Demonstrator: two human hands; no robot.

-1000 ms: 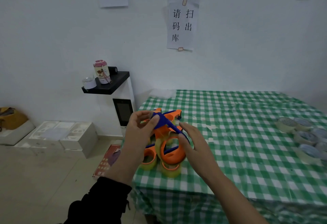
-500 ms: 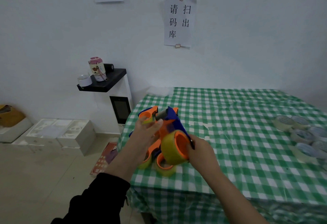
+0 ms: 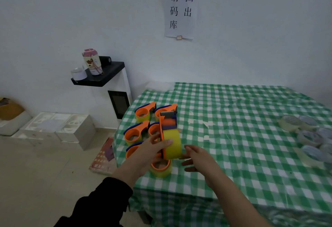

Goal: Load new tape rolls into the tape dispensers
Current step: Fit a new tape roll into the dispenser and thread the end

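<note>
Just above the near left corner of the checked table, the left hand curls its fingers round a tape dispenser, the right hand spreads its fingers beside it, spare tape rolls lie right, a white wall beyond.

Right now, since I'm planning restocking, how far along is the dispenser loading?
Done: several orange dispensers lie loaded at the table's left edge. In hand: the left hand grips another dispenser carrying a yellow roll; the right hand is open beside it. Left: setting it down; loose rolls wait at the right edge, no empty dispenser in view.
</note>
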